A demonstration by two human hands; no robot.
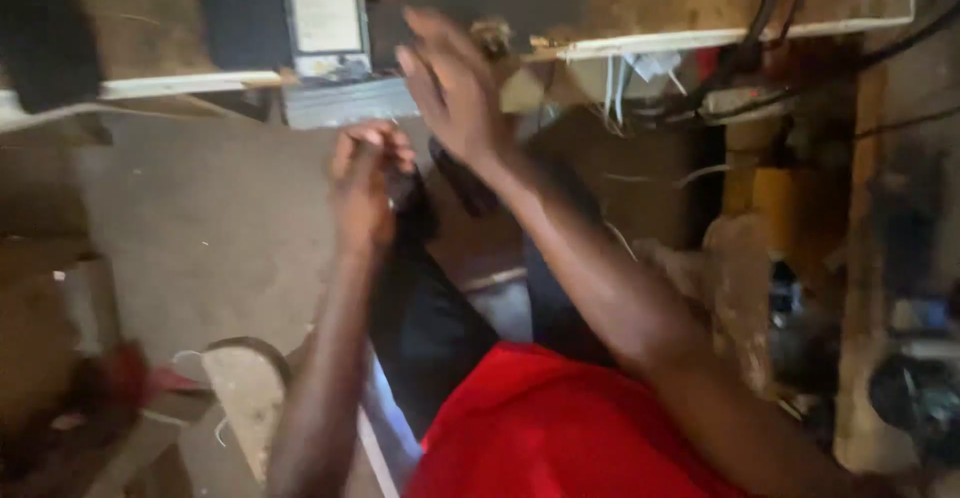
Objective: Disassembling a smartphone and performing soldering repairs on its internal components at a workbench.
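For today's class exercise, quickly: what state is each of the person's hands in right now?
Left hand: curled shut, fingers pinched together; what it holds is too blurred to tell.
Right hand: open, fingers extended toward the workbench edge, holding nothing visible.

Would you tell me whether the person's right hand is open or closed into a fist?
Open. The right hand has its fingers stretched out toward the wooden bench edge, holding nothing visible; blur hides finer detail.
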